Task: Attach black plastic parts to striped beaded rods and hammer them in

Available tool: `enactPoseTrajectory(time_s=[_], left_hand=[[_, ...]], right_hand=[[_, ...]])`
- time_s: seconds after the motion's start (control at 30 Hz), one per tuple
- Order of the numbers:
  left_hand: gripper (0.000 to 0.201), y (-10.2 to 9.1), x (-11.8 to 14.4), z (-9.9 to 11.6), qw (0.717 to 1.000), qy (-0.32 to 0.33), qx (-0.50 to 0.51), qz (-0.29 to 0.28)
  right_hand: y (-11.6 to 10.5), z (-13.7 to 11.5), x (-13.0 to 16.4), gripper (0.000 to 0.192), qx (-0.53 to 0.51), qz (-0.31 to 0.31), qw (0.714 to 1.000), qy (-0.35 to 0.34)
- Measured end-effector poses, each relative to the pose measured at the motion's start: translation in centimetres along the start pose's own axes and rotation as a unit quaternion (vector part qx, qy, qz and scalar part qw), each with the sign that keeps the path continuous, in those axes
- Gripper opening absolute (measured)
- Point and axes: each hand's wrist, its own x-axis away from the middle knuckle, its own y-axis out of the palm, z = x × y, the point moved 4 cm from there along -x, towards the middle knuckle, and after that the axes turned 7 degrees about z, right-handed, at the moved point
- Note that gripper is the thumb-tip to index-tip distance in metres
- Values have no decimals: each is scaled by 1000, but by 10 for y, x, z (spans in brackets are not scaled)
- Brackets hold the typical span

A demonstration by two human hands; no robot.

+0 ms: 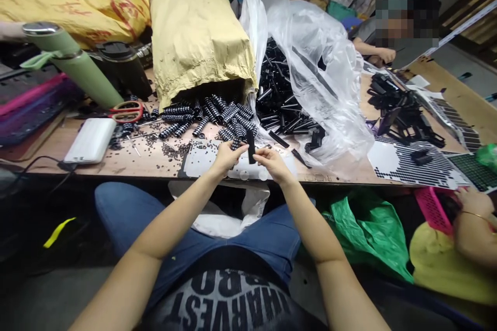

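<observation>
Over the front edge of the workbench, my right hand [275, 164] pinches a flat, dark, narrow black plastic piece [251, 147] between thumb and fingertips. My left hand [225, 158] is closed at the other side of the piece, its thumb tip against the left edge. The piece stands roughly upright between both hands. Just behind them lies a heap of black rods with light-dotted ridges [229, 114], spilling from a yellow sack [202, 36]. Below the hands is a white sheet [200, 158] scattered with tiny dark bits.
A clear plastic bag [330, 88] of black plastic parts [274, 83] stands right of the sack. To the left are red-handled scissors [128, 111], a white power bank [90, 140] and a green flask [77, 67]. Co-workers' hands [382, 56] show at the right. A green bag [368, 232] hangs below.
</observation>
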Motion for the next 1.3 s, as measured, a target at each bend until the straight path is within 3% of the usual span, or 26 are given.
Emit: enactPoseTrajectory(time_s=[0.07, 0.17, 0.23, 0.37, 0.53, 0.73, 0.9, 1.13, 1.2, 1.3], left_hand=[[32, 7, 13, 1, 999, -31, 37, -19], [35, 7, 21, 5, 997, -34, 29, -56], [39, 4, 25, 8, 995, -29, 51, -80], [54, -1, 32, 12, 986, -21, 131, -105], [57, -1, 39, 7, 991, -24, 109, -78], [32, 6, 44, 1, 987, -3, 161, -1], [41, 13, 57, 3, 979, -97, 178, -28], [33, 10, 52, -5, 978, -139, 147, -48], [36, 9, 47, -12, 987, -107, 103, -65], [42, 7, 41, -22, 994, 71, -75, -43]], right_hand=[[8, -26, 7, 60, 16, -8, 997, -78], [8, -57, 13, 98, 138, -18, 970, -202], [7, -66, 15, 106, 179, -29, 955, -235], [10, -66, 22, 117, 155, -12, 956, -251], [19, -75, 41, 117, 121, -28, 959, -255], [23, -85, 51, 112, 128, -40, 949, -285], [29, -77, 51, 106, 123, -44, 950, -283], [33, -66, 49, 105, 100, -21, 971, -215], [36, -57, 47, 105, 100, -12, 977, -189], [44, -39, 42, 102, 121, 11, 980, -160]])
